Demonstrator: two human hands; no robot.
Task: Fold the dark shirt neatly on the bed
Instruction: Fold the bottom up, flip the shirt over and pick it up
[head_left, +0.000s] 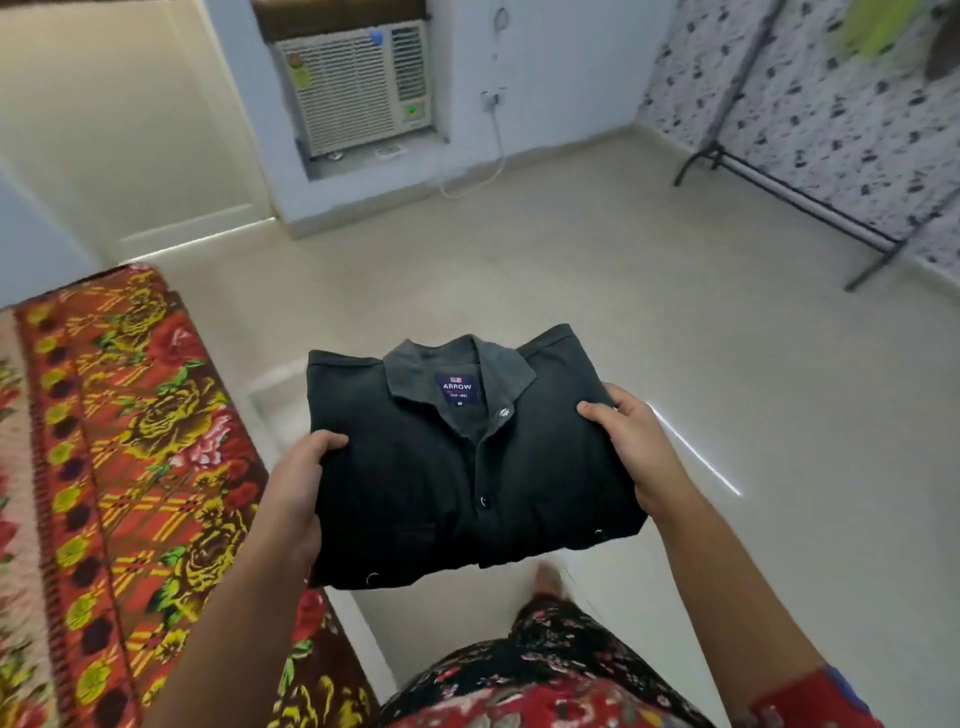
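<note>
At your far left lies the bed (130, 441) under its red and yellow floral cover, with nothing of the task on it. Your left hand (298, 486) is clamped on the left edge of the dark shirt (467, 467), thumb on top and fingers tucked beneath. The shirt looks already folded into a compact rectangle, collar and label facing up, placket buttoned, but you are holding it in the air over the pale floor (675, 322), just right of the bed rather than on it. Your right hand (631, 447) grips the opposite edge the same way. The risk now is in the carry: with only the two side edges pinched, the unsupported middle and lower hem could sag and let the tucked layers slip loose. Tilting it could do the same.
</note>
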